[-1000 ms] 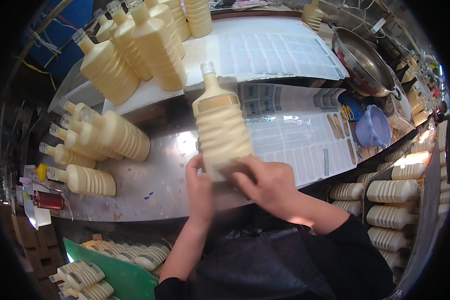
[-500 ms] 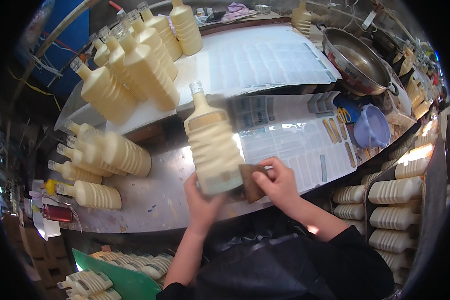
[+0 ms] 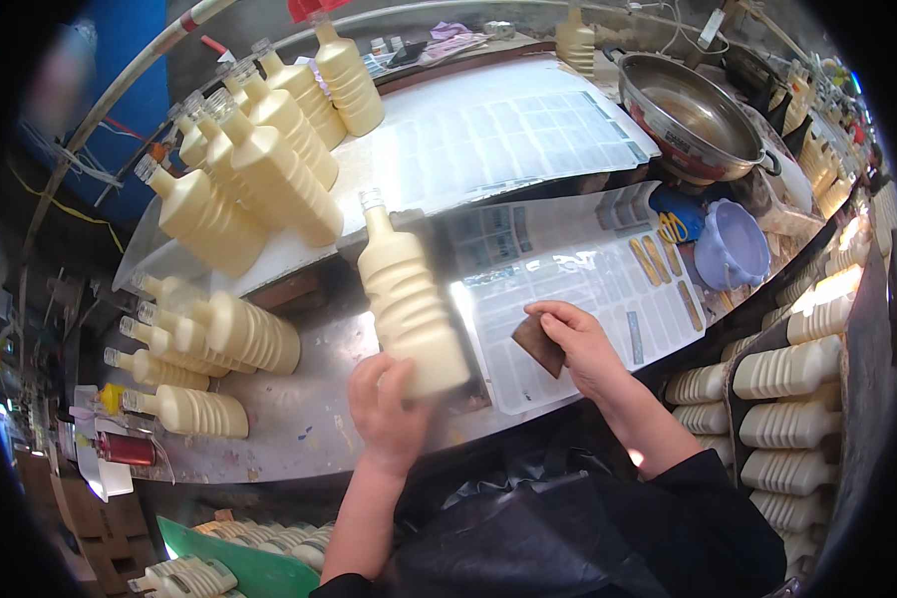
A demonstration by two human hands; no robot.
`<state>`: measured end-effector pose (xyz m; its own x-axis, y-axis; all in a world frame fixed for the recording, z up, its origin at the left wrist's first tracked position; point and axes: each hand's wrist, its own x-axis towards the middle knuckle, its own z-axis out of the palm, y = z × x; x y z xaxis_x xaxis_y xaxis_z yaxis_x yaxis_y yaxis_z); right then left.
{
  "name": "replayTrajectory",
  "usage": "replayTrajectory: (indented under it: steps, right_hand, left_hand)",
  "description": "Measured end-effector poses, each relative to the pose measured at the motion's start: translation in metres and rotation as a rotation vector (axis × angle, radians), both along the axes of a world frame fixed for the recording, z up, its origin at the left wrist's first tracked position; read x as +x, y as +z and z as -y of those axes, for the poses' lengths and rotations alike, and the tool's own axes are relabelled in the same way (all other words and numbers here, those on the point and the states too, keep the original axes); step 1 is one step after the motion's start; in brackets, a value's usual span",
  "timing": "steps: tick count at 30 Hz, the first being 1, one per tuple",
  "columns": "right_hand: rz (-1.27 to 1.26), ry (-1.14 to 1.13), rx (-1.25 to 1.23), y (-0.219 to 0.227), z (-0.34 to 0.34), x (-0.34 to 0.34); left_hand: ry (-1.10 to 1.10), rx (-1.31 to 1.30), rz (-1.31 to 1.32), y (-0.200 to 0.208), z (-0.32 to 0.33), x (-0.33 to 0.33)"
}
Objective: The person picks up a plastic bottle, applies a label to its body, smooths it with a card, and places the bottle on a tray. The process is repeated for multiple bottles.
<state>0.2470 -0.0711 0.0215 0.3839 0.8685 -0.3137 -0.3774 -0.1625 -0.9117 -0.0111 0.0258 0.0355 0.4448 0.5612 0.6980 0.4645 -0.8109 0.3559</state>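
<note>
A cream-coloured ribbed bottle with a clear neck leans over the metal bench, its neck pointing away from me. My left hand is closed around its lower end. No label shows on the side facing me. To its right, my right hand pinches a flat brown scraper-like piece between thumb and fingers, apart from the bottle. Beneath that hand lies a pale sheet of labels in rows.
Several cream bottles stand on the white raised board at the back left; others lie on the bench. A second label sheet, a large metal pan, a lilac bucket and yellow-handled scissors are also here. Racked bottles fill the right.
The bottle has turned, so its label and lower strip no longer face me. My right hand has drawn the brown piece away from the bottle's base, up and to the right.
</note>
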Motion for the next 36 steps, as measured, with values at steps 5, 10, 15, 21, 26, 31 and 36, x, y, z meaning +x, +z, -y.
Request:
replayTrajectory:
  steps: [5, 10, 15, 21, 26, 31, 36]
  right_hand:
    - [0.006, 0.034, -0.074, 0.008, 0.059, 0.038]
    - [0.908, -0.207, -0.443, 0.01, 0.12, 0.06]
    - [1.614, -0.035, -0.3, -0.02, 0.161, 0.053]
    - [1.83, -0.088, -0.205, -0.04, 0.158, 0.061]
    - [1.45, -0.051, -0.134, -0.034, 0.152, 0.07]
    - [0.384, -0.049, -0.278, 0.015, 0.112, 0.041]
    - [0.161, 0.12, -0.066, 0.055, 0.066, 0.006]
  left_hand:
    - [-0.106, 0.04, -0.057, 0.01, 0.004, 0.014]
    - [-0.088, 0.076, -0.271, 0.018, 0.004, 0.004]
    - [-0.037, 0.043, -0.244, 0.026, 0.012, 0.009]
    - [-0.216, -0.006, -0.133, 0.042, 0.026, 0.036]
    - [-0.416, -0.182, -0.066, 0.034, 0.039, 0.069]
    - [-0.501, -0.358, -0.072, 0.038, 0.051, 0.111]
    - [-0.262, -0.13, -0.17, 0.045, 0.049, 0.119]
